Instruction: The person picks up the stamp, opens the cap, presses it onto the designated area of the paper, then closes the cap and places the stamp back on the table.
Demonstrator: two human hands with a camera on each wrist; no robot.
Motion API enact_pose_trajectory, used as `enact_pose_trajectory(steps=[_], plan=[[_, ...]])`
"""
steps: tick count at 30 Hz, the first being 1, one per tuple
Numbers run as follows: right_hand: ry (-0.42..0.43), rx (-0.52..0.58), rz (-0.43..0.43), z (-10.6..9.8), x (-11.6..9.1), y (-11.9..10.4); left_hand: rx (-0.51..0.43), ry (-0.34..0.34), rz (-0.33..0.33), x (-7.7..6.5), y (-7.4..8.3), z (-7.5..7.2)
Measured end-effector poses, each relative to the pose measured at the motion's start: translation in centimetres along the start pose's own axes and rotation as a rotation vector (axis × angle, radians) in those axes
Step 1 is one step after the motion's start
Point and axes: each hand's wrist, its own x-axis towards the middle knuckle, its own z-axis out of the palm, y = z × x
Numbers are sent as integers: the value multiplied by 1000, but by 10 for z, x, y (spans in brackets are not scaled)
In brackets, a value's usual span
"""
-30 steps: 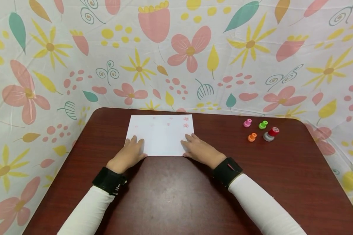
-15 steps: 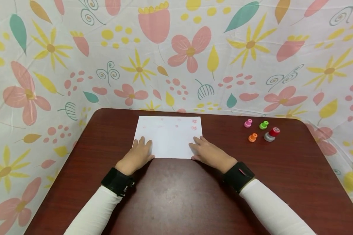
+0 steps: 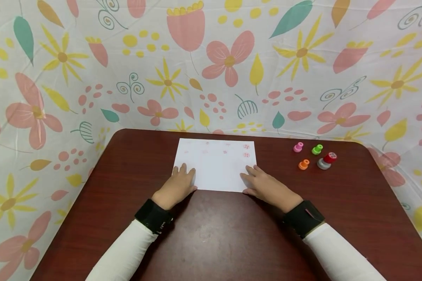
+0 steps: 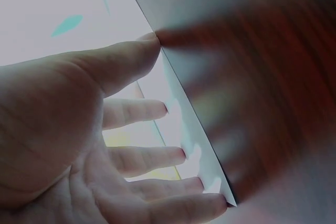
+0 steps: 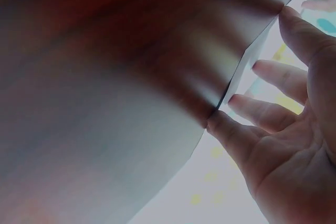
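"What does the head view show?"

"White paper [image 3: 218, 173] lies on the brown surface [image 3: 211, 230]. The left hand [image 3: 177, 185] and right hand [image 3: 271, 191] rest on its near corners, fingers extended, each grip relaxed and clasping nothing. Several red prints [image 3: 246, 147] are too faint to read."

"Left wrist?"

"Thumb and fingers touch the paper's edge; the palm is cut off."

"Right wrist?"

"Fingertips along the paper's edge; the frame crops the hand, and shadow blurs the surface."

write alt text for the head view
A person's left hand and right hand rest at the near corners of a white sheet with small red marks, on a dark table. Small colourful stampers sit to the right; a floral cloth hangs behind.
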Motion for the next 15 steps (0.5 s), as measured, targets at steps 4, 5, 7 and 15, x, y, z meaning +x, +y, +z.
enact_pose_trajectory(steps=[4, 5, 7, 15], plan=[[-8, 5, 20, -1, -8, 6, -11, -16, -1, 5, 8, 0], [-11, 6, 23, -1, -10, 7, -9, -18, -2, 6, 10, 0], [-21, 4, 31, -2, -13, 10, -9, -10, 0, 8, 13, 1], [-60, 44, 75, -6, -25, 17, 13, 3, -2, 16, 26, 2]])
